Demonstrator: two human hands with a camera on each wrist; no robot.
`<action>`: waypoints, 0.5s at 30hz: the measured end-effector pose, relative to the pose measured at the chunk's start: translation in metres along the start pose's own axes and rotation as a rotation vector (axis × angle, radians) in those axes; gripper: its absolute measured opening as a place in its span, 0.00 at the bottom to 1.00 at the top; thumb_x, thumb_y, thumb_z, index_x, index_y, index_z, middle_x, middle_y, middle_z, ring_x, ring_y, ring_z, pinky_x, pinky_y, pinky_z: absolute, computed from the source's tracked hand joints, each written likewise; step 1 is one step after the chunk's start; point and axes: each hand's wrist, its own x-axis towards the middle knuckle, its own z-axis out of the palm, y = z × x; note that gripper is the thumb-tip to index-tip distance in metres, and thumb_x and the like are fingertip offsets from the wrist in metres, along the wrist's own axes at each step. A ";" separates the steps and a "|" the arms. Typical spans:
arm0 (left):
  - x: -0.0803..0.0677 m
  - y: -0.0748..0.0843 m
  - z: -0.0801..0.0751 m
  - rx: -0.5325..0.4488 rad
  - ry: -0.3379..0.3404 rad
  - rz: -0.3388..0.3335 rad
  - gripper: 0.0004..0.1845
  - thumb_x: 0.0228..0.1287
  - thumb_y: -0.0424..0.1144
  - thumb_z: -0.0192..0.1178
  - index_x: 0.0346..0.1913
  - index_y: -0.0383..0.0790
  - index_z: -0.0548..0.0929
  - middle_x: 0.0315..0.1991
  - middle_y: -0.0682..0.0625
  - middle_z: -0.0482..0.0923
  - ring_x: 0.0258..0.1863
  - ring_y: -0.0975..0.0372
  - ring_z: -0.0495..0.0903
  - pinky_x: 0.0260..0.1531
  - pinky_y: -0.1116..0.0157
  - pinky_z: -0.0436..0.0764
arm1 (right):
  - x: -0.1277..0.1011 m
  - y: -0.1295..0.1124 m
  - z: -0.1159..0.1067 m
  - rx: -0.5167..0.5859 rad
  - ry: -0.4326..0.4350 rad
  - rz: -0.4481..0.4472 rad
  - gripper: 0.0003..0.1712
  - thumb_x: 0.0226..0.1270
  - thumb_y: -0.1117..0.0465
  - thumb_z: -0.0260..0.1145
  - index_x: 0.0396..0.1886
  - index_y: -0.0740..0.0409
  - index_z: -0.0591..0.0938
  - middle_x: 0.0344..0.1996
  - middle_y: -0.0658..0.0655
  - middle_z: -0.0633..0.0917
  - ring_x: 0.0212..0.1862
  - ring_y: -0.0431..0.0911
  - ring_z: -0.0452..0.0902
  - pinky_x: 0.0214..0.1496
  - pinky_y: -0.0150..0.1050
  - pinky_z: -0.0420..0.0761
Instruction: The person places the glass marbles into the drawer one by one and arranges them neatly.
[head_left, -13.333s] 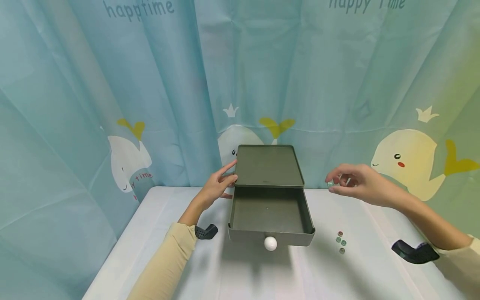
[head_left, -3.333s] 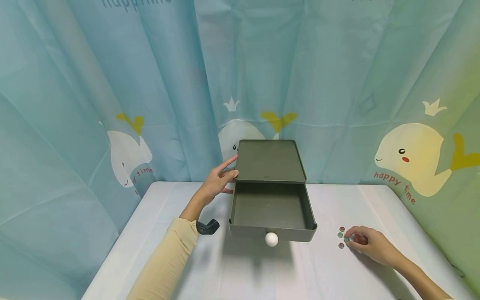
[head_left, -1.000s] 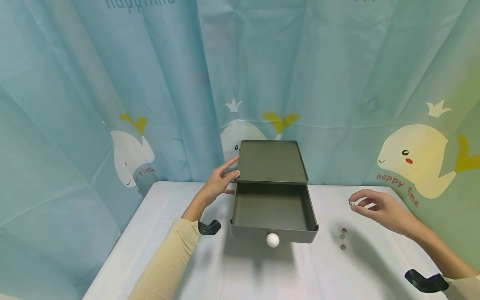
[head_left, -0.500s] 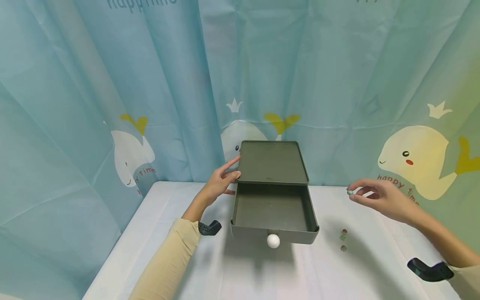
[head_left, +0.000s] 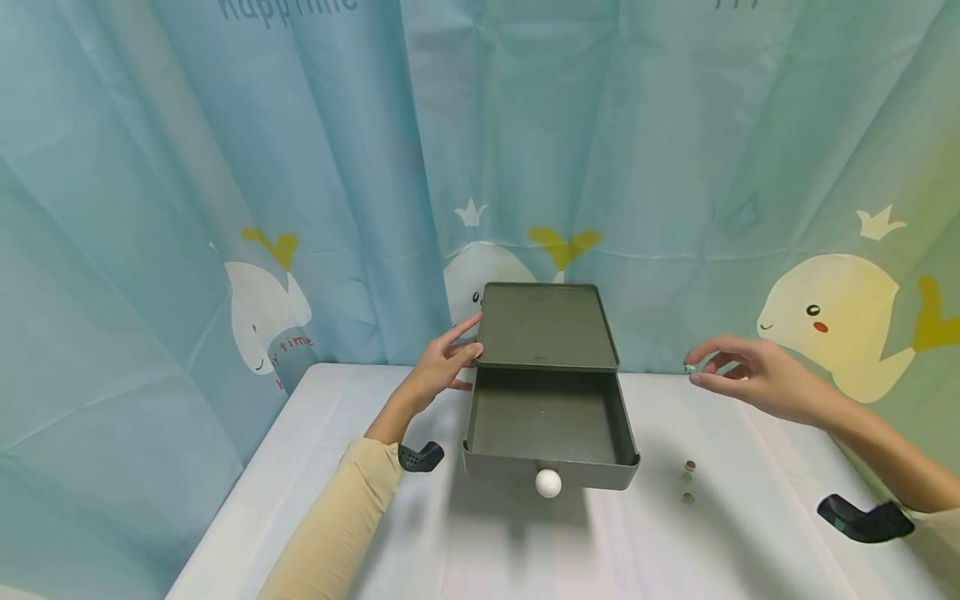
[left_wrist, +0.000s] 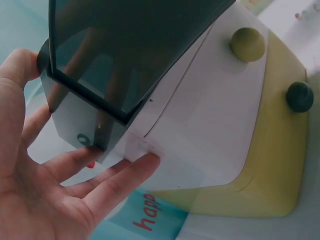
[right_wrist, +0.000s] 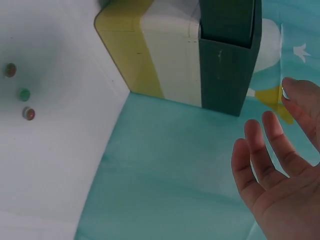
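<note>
My left hand [head_left: 431, 375] rests its spread fingertips against the left side of a small drawer cabinet [head_left: 546, 325] with a green lipped top. The cabinet's green upper drawer [head_left: 551, 473], with a white round knob [head_left: 548, 483], is pulled out. In the left wrist view, a white drawer [left_wrist: 210, 110] and a yellow drawer [left_wrist: 285, 135] lie below it. Raised to the right of the cabinet, my right hand [head_left: 757, 379] pinches a small greenish bead [head_left: 689, 368] between thumb and forefinger. The other fingers curve loosely.
On the white table [head_left: 360, 533], right of the drawer, lie three small round pieces: a reddish one [head_left: 690, 466], a green one [head_left: 687, 477] and a greyish one [head_left: 687, 498]. A blue-green curtain [head_left: 337, 167] with whale prints hangs behind.
My right hand has taken one green bead from the group on the table and lifted it. Over the last second it moves up and slightly left. My left hand stays on the cabinet.
</note>
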 end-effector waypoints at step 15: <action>-0.001 0.000 0.000 0.005 -0.003 0.007 0.31 0.78 0.46 0.58 0.79 0.65 0.64 0.73 0.38 0.68 0.66 0.43 0.73 0.50 0.43 0.84 | 0.033 -0.027 -0.008 0.070 -0.059 -0.149 0.13 0.67 0.66 0.73 0.47 0.47 0.86 0.40 0.49 0.87 0.36 0.41 0.84 0.34 0.33 0.80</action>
